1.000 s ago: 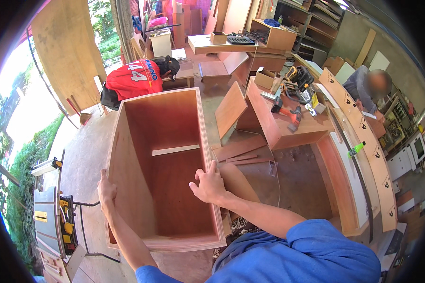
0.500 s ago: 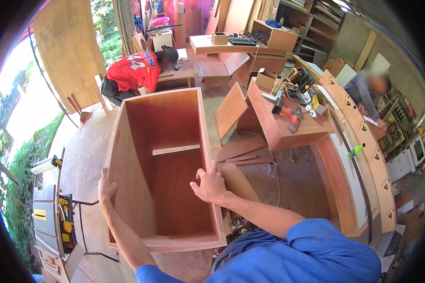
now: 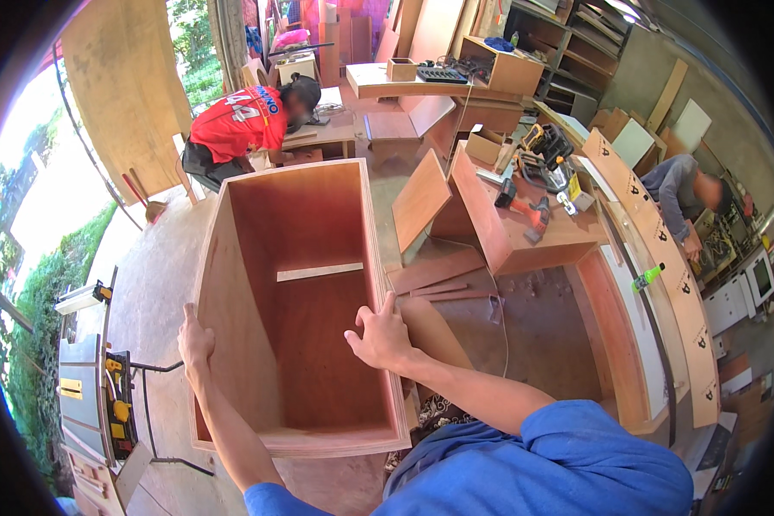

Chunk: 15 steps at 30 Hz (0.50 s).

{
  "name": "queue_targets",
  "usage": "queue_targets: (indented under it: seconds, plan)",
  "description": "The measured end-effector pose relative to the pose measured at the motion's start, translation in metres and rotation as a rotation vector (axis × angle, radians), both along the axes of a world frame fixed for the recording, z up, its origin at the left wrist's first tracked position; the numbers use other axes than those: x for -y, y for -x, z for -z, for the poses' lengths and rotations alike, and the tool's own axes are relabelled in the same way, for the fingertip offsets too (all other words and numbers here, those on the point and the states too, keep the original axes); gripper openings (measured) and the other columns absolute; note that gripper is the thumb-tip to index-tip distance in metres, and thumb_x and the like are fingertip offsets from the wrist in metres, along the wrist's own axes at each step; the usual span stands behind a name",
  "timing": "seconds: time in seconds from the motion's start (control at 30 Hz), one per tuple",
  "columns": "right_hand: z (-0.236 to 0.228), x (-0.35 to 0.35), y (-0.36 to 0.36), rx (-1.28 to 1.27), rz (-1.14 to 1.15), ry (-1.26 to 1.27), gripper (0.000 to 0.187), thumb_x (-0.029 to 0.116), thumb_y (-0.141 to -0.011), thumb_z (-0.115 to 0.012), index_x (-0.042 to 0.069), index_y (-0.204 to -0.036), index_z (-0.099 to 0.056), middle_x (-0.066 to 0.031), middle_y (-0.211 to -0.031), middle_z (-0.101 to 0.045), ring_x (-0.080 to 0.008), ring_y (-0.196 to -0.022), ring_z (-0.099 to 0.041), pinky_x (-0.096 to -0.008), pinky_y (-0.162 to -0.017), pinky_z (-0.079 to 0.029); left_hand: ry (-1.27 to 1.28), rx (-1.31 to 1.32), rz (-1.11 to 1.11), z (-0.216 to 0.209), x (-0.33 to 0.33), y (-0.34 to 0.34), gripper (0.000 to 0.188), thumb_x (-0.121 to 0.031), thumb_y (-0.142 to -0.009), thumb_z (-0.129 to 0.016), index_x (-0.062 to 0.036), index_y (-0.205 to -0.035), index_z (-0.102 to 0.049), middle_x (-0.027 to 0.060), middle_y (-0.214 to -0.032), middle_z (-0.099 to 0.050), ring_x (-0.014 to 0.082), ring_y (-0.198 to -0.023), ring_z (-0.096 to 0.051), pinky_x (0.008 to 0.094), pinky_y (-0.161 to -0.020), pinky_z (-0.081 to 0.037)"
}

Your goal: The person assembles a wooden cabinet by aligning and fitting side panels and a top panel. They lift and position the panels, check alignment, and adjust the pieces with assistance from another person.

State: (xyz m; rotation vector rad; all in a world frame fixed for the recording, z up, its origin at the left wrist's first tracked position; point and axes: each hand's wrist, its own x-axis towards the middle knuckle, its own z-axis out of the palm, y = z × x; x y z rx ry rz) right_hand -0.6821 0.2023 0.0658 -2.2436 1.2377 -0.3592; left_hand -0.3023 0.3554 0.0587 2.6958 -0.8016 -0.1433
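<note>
A large open wooden cabinet box [image 3: 322, 361] stands before me, reddish-brown inside with pale plywood edges. A narrow slot of light shows low in its far end. My left hand [image 3: 196, 340] grips the left rim, fingers hooked over the outer side. Across the opening, my right hand [image 3: 382, 335] clasps the right rim, its thumb reaching inward and a finger pointing along the edge. Some fingertips of both hands are hidden by the panels. My bent knee [image 3: 439, 327] is close against the box's right side.
Right of the box are a leaning board [image 3: 421, 202], a cordless drill [image 3: 533, 215] on a wooden carcass, and a green bottle [image 3: 649, 275]. A table saw [image 3: 90, 396] stands at left. One co-worker [image 3: 236, 129] bends over a far bench; another [image 3: 684, 198] works at far right.
Both my hands and the box stay nearly where they were. The co-worker in red has shifted slightly left, and the one at right has leaned farther down and right.
</note>
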Motion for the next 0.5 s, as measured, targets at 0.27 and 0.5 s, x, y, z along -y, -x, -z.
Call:
queue_targets:
  seconds: [0.27, 0.5]
  plan:
    - [-0.001, 0.000, 0.001, 0.003, 0.001, 0.007, 0.038, 0.033, -0.092, -0.083, 0.003, -0.111, -0.068, -0.0336, -0.136, -0.039, -0.0572, -0.119, -0.059, -0.0598, -0.098, -0.058, -0.006, 0.009, -0.022, -0.010, 0.004, 0.012, 0.073, -0.012, -0.084, -0.077, -0.0154, -0.150, -0.045, 0.0301, -0.122, -0.074, 0.0501, -0.115, -0.071, 0.0565, -0.098, -0.058]
    - [-0.001, 0.001, 0.001, -0.001, 0.002, -0.008, 0.039, 0.033, -0.092, -0.083, 0.003, -0.112, -0.068, -0.0346, -0.138, -0.038, -0.0573, -0.120, -0.058, -0.0594, -0.098, -0.058, -0.012, 0.097, -0.045, -0.009, 0.008, 0.015, 0.067, -0.017, -0.085, -0.076, -0.0136, -0.146, -0.049, 0.0301, -0.113, -0.076, 0.0507, -0.110, -0.073, 0.0582, -0.095, -0.058]
